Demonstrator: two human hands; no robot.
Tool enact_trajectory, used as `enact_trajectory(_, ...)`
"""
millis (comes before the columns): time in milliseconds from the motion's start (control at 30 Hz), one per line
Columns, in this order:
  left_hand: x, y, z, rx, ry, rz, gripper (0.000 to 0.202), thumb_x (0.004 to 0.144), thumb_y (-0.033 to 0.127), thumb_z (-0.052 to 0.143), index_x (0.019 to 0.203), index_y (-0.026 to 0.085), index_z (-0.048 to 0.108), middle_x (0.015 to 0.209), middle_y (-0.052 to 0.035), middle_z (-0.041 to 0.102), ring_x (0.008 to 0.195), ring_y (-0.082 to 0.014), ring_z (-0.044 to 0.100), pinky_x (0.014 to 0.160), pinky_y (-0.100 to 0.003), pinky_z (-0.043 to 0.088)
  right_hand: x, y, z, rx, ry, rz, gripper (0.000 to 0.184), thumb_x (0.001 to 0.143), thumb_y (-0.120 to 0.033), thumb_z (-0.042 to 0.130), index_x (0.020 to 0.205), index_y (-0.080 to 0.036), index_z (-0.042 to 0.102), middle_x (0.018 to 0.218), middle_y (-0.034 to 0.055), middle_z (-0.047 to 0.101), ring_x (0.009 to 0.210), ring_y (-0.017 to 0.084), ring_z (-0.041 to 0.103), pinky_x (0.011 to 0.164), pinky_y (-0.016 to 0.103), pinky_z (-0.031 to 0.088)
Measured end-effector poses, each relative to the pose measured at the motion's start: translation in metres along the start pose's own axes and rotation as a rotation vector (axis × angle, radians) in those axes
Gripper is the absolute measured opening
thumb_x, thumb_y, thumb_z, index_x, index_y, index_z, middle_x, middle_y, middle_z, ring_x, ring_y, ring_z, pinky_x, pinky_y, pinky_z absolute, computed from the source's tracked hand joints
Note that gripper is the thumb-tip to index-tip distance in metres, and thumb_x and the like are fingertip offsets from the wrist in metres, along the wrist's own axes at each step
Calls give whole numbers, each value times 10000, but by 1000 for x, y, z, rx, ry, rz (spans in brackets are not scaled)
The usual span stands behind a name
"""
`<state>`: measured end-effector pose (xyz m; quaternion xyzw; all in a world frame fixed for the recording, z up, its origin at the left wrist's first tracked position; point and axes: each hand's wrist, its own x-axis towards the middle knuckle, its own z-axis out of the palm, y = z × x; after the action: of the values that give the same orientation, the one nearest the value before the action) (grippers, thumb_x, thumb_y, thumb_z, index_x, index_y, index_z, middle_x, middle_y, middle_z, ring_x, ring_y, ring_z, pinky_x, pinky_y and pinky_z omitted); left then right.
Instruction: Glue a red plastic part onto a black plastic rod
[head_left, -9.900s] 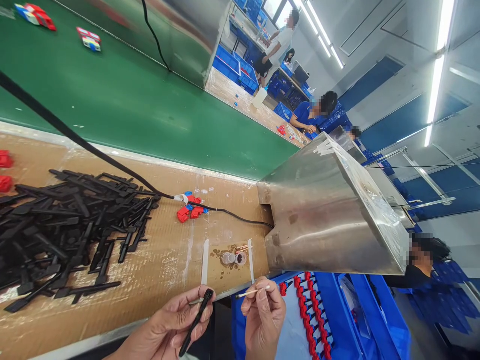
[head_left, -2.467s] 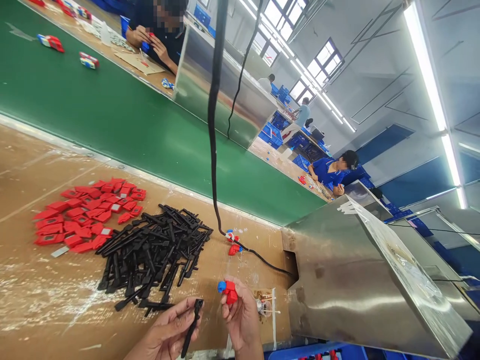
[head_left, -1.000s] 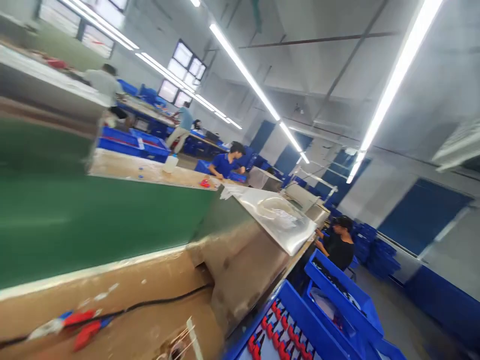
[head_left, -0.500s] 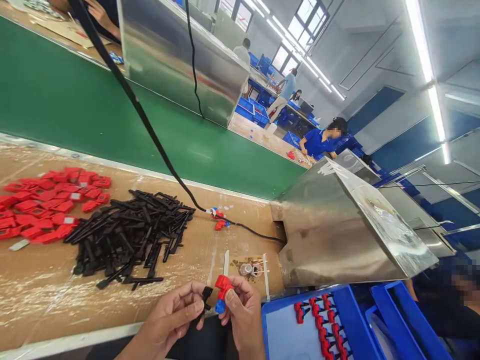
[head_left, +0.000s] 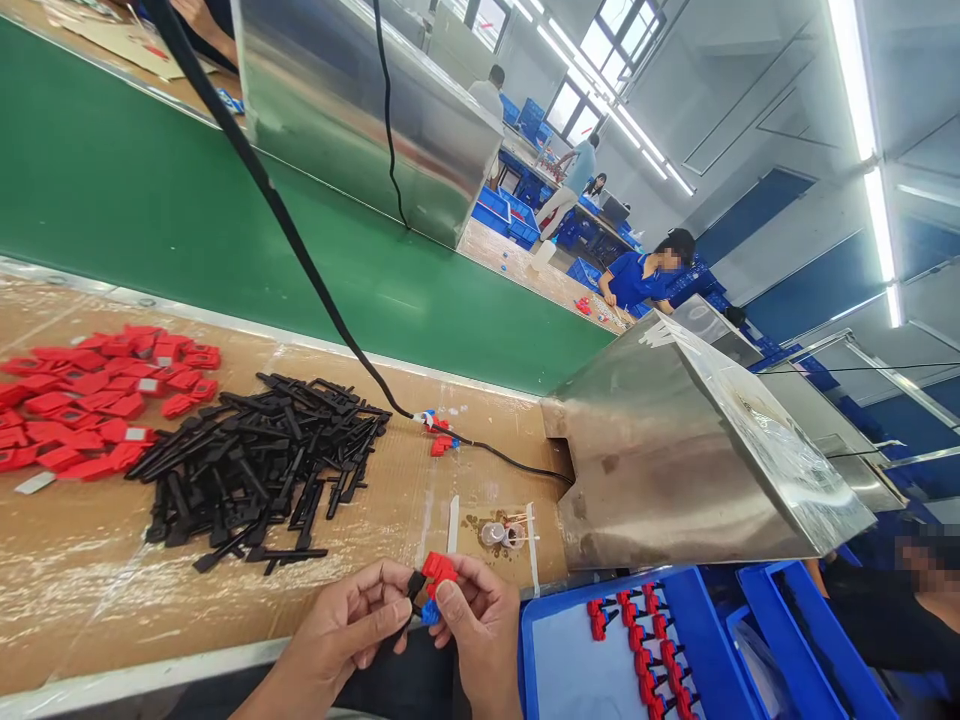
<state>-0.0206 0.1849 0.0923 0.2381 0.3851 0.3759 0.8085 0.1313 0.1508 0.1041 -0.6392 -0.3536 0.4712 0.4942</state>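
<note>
Near the table's front edge, my left hand (head_left: 360,622) pinches a black plastic part (head_left: 415,584). Beside it, my right hand (head_left: 480,625) grips a small red and blue plastic piece (head_left: 438,572), its blue end pointing down. The black part's upper end meets the red piece's left side; whether it is inserted cannot be made out. Ahead and to the left lies a heap of black stick-like parts (head_left: 262,470). Farther left is a pile of red plastic parts (head_left: 90,400).
At right, a blue tray (head_left: 529,650) holds several red-and-black assemblies (head_left: 645,665). A metal box (head_left: 675,460) stands behind it. Small cups with sticks (head_left: 499,535) sit between tape strips. A black cable (head_left: 322,290) crosses the bench. Other people sit and stand farther off.
The red and blue piece in my right hand has moved left and tilted, closing the gap to the black part. My left hand has barely moved.
</note>
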Motion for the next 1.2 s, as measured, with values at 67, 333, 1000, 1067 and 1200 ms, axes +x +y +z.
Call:
enact_trajectory(67, 0, -1, 0, 29, 6, 21, 611, 508, 695, 954, 799, 181, 795, 591, -7, 657, 552, -140, 535, 472, -223, 255, -1, 1, 1, -3, 22, -10, 660, 703, -712, 839, 972, -110, 814, 597, 11, 607, 447, 95, 529, 379, 183, 458)
enact_trajectory(333, 5, -9, -9, 174, 54, 124, 615, 538, 753, 899, 778, 203, 767, 578, -15, 681, 565, -200, 593, 463, -257, 370, -8, 13, 11, -6, 141, -83, 577, 782, -680, 792, 961, -131, 790, 634, 22, 637, 445, 100, 508, 362, 196, 473)
enact_trajectory(1000, 14, -4, -32, 265, -166, 82, 557, 603, 746, 874, 737, 209, 811, 565, -54, 699, 522, -174, 563, 426, -227, 317, -10, 38, 24, 87, 32, -122, 495, 833, -683, 740, 892, -212, 599, 657, -40, 564, 404, 75, 424, 352, 184, 374)
enact_trajectory(1067, 15, 6, -32, 265, -228, -2, 560, 590, 737, 887, 760, 208, 823, 589, -66, 729, 517, -161, 554, 430, -219, 281, -3, 29, 14, 144, -158, -32, 591, 688, -679, 866, 924, -225, 571, 685, -47, 591, 408, 77, 455, 347, 174, 358)
enact_trajectory(1200, 18, 23, -33, 306, -370, -139, 576, 537, 738, 908, 726, 199, 832, 544, -24, 664, 480, -120, 470, 451, -214, 254, 4, 13, -5, 105, -382, -14, 728, 487, -559, 1017, 1024, -216, 666, 784, -30, 660, 599, 110, 565, 537, 200, 465)
